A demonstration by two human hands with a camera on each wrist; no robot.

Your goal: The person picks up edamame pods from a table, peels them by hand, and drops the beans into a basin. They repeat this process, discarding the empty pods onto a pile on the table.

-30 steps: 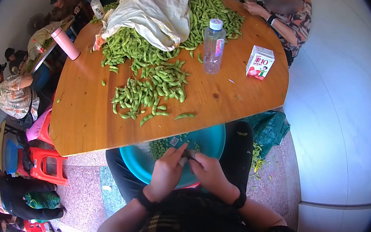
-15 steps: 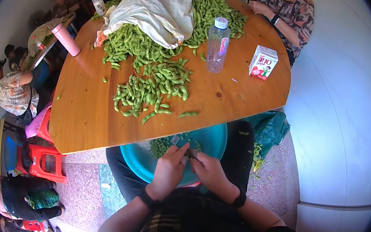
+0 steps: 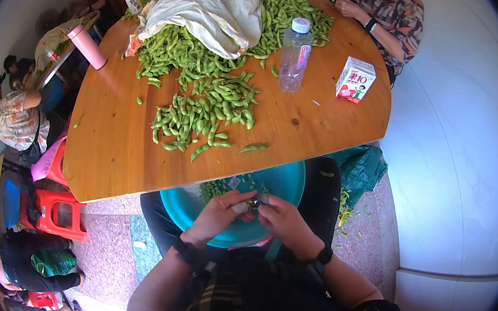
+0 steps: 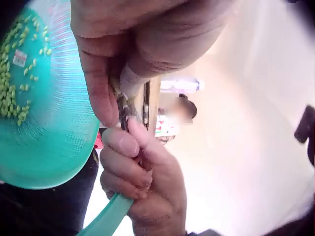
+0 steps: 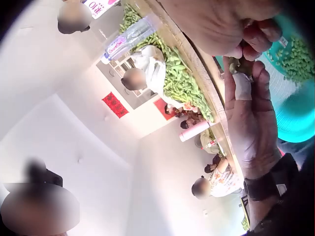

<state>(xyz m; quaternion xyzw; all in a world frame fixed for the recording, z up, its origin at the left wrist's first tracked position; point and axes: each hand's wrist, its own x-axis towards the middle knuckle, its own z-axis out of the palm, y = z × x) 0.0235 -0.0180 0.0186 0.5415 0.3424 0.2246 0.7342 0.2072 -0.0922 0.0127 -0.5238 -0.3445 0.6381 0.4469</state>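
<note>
Both hands meet fingertip to fingertip over a teal basin [image 3: 181,225]. My left hand [image 3: 213,216], with white tape round one finger, pinches a brownish-green bean pod [image 5: 234,65]. From the other side the thumb and fingers of my right hand [image 3: 287,222] pinch the same pod, which the fingers largely hide in the head view. A teal strip [image 4: 109,216] runs down from beside the curled fingers of the right hand in the left wrist view. Shelled green beans [image 4: 7,91] and a small white label [image 4: 19,58] lie in the basin.
A wooden table [image 3: 117,164] stands just beyond the basin, bearing loose green pods [image 3: 185,120], a pod heap under white cloth [image 3: 204,13], a clear bottle [image 3: 294,61] and a drink carton [image 3: 355,81]. Another person [image 3: 395,24] sits at the far right. Red stools [image 3: 61,213] stand at left.
My left hand has turned and moved slightly left; its raised index finger is now lower and bent toward the pod. The right hand has shifted only a little. The head view has tilted slightly.
</note>
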